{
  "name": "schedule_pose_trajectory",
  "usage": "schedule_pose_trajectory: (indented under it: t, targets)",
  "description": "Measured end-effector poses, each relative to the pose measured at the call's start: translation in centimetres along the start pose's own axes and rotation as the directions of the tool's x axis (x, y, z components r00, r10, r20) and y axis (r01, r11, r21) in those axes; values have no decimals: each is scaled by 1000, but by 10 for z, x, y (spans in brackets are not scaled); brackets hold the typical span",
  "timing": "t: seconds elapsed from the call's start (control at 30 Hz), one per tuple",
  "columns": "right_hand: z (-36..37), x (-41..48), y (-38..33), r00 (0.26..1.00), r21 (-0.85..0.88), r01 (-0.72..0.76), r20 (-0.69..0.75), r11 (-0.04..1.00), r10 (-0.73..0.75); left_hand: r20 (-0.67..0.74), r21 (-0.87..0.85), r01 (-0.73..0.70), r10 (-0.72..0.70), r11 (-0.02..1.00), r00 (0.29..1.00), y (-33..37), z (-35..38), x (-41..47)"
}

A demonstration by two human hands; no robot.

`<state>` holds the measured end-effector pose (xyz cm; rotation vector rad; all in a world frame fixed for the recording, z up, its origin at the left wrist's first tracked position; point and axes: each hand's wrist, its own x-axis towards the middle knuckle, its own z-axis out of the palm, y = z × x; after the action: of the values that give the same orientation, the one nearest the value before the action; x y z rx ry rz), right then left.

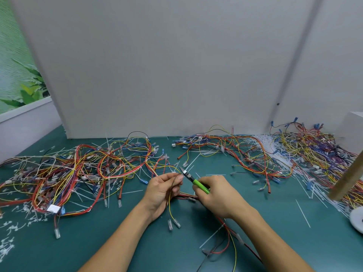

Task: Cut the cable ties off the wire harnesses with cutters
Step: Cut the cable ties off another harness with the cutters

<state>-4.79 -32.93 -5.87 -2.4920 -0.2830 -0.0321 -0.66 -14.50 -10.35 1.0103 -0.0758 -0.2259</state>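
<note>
— What do we see from the head camera?

— We see a green counter (117, 242) backed by a white panel (167, 65). Both our bare forearms reach in from the near edge. Our left hand (163, 190) sits at the middle, fingers curled, pinching thin wires of a harness (170, 210) between thumb and fingertips.

— Where does that harness run?

— Its yellow and dark wires drop from the left hand toward us and end in two clear-sleeved terminals on the counter. Red wires pass beneath our right wrist and trail to the near right.

— And the other hand?

— Our right hand (218, 195), just right of the left, is closed round the green handles of the cutters (196, 182). The tips point far-left, just beside the left thumb and the pinched wires. We cannot tell whether the blades are parted or whether they touch a tie.

— What else lies around us?

— A big tangle of red, yellow and white harnesses (78, 173) covers the left of the counter, with small cut tie scraps (11, 228) at the near left. Another harness strand (225, 148) stretches along the far middle, and a denser pile (310, 152) fills the far right. Between those two lies a bundle of white cable ties (269, 146), with single ties scattered nearby. A wooden stick (347, 179) leans in at the right edge, above a round white object (356, 220).
</note>
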Motion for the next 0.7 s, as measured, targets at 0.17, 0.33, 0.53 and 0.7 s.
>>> schedule_pose_trajectory:
  t: [0.17,0.33,0.53,0.7]
  targets:
    - [1,0,-1,1000,13,-14,-2,1000,14,-1,-5,2,-2,1000,1000,0,-1,-1]
    - [1,-1,-3,1000,15,-12,-9,1000,12,4,-16,-9,9,1000,1000,0,-2,0]
    - [0,-1,-3,1000,29,-13,-11,1000,14,14,-28,-20,20,999,1000,-1,-2,0]
    - [0,-2,-3,1000,12,6,8,1000,-6,16,-8,-25,26,1000,1000,-1,-1,-1]
